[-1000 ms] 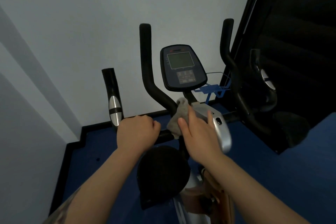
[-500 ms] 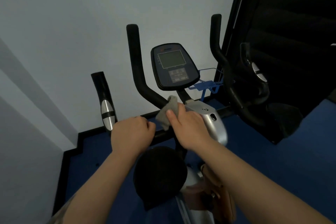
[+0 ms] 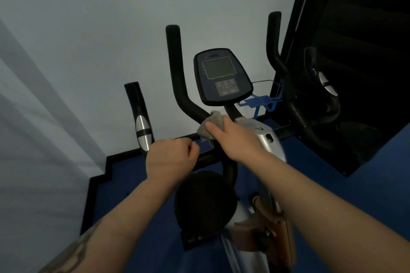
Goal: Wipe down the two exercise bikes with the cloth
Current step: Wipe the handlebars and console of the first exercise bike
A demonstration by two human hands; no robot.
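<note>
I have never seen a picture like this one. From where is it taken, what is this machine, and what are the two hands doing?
The camera sits on a person's head, looking forward and down, so both forearms enter from below. The machine is an exercise bike: black handlebars, a console with a screen, a black saddle below. The right hand presses a grey cloth onto the bend of the handlebar under the console. The left hand grips the horizontal bar. A blue bottle holder hangs behind.
</note>
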